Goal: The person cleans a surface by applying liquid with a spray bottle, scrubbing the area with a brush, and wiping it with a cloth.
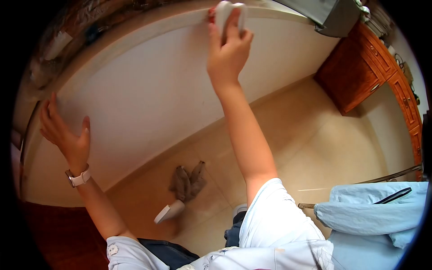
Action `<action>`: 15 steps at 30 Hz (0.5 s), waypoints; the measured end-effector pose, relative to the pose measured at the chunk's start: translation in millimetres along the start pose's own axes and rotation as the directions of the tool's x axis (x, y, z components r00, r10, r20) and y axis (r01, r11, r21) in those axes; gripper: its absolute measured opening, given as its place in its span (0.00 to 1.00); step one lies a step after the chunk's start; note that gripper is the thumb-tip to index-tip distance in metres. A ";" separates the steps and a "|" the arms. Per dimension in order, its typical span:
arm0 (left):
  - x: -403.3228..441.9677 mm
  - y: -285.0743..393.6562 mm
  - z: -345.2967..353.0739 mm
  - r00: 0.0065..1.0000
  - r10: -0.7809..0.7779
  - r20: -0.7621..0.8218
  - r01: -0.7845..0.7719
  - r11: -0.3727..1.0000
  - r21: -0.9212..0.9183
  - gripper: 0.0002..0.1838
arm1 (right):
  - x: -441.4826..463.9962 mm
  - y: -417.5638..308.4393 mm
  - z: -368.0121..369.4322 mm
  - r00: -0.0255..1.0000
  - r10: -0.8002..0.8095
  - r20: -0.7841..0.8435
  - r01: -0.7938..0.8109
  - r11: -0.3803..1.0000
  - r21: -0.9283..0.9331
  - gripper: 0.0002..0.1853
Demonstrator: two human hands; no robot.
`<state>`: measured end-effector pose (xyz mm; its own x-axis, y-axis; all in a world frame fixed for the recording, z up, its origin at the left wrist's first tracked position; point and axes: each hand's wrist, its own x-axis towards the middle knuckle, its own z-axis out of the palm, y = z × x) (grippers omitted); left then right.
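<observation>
My right hand (230, 56) is raised at the top of the head view, fingers closed around a white rounded object (223, 18) with two lobes. A bit of red shows at the object's left side; its exact kind I cannot make out. It is held at the ledge (180, 20) that tops a white low wall (148, 76). At the left, my left hand (66, 130) has its fingers spread and nothing in it, close to the wall's left part. Whether its fingertips touch the ledge I cannot tell. A white-strapped watch (78, 176) circles that wrist.
Blurred clutter (58, 47) lies beyond the ledge. A grey cloth-like item (189, 182) and a white-soled shoe (168, 212) are on the tiled floor (297, 130). Wooden cabinets (355, 67) stand at right, below a grey appliance-like box (326, 18). Light blue fabric (364, 216) hangs lower right.
</observation>
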<state>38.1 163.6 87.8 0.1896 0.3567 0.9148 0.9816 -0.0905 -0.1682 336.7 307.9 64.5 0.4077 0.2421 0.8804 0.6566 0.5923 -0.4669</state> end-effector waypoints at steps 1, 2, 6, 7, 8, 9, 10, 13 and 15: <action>1.9 -0.1 -0.1 1.000 0.004 -0.001 -0.004 1.000 -0.012 0.45 | -6.4 -2.9 -1.4 0.992 -0.082 0.095 0.084 0.996 -0.018 0.30; 0.3 -1.3 2.6 1.000 0.003 0.001 -0.003 1.000 -0.012 0.45 | -10.4 -3.5 0.3 0.992 -0.082 0.098 0.084 0.996 -0.019 0.30; -1.6 -3.5 0.4 1.000 -0.003 0.004 0.003 0.999 0.048 0.43 | -2.2 -4.4 -5.1 0.982 -0.160 0.101 0.167 0.984 -0.069 0.31; -3.0 -2.1 1.6 1.000 -0.022 -0.005 0.022 0.997 0.071 0.43 | 2.7 -5.5 -7.9 0.997 -0.038 0.070 0.039 0.999 -0.012 0.31; -2.9 0.4 2.0 1.000 -0.029 -0.003 0.029 0.997 0.068 0.43 | 5.1 -4.5 -10.2 0.995 0.085 0.050 -0.088 0.995 0.047 0.32; -0.3 1.8 1.2 1.000 -0.004 -0.019 0.005 0.999 0.048 0.42 | -1.0 -2.4 -4.9 0.996 -0.064 0.070 0.064 0.998 -0.004 0.33; 3.2 1.7 0.8 0.999 0.026 -0.039 -0.024 0.999 0.031 0.41 | -10.1 -7.1 0.7 0.996 -0.062 0.070 0.062 0.998 -0.005 0.33; 5.5 -4.9 -1.9 1.000 0.003 0.011 -0.003 1.000 0.028 0.39 | -26.3 -20.7 5.2 0.933 -0.326 0.155 0.307 0.942 0.134 0.34; 4.7 -5.0 -2.0 1.000 0.020 0.005 -0.020 1.000 0.017 0.38 | -1.4 -14.0 -6.2 0.982 -0.064 0.178 0.063 0.998 0.013 0.29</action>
<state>34.0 163.8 93.7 0.2090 0.3598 0.9093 0.9779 -0.0812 -0.1926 330.9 294.5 69.2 0.2454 0.3364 0.9092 0.6725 0.6164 -0.4095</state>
